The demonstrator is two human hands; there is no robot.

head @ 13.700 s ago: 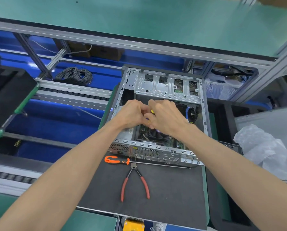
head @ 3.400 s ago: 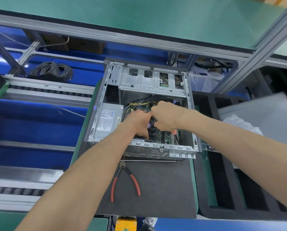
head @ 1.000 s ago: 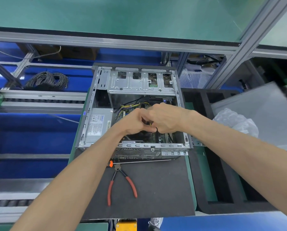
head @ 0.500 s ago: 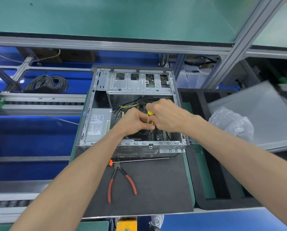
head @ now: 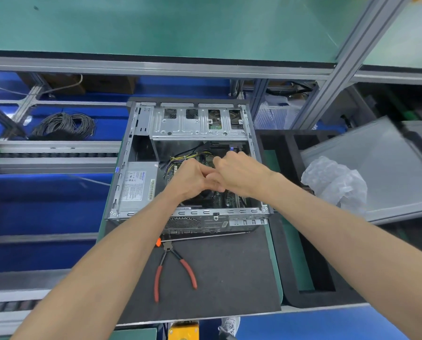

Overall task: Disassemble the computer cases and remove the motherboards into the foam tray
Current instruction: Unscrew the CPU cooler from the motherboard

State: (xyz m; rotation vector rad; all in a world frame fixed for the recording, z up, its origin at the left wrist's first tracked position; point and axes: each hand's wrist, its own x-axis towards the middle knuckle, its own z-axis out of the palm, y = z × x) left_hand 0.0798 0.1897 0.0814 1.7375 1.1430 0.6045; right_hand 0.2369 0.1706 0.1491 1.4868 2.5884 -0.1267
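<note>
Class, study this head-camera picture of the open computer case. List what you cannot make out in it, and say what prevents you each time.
- What the left hand and right hand hold, if anything: their curled fingers cover it.
- The motherboard under the hands: mostly hidden by them.
- The power supply label text: too small to read.
- The screwdriver handle: hidden by the left forearm.
- The side panel: cut off by the right edge.

power supply label (head: 137, 184): a white sticker on the grey box inside the computer case (head: 121, 190), rows of fine print, too small to read
brand line: a short blue word at the sticker's top, not legible
barcode strip (head: 152, 188): down the sticker's right edge, digits unreadable
</note>
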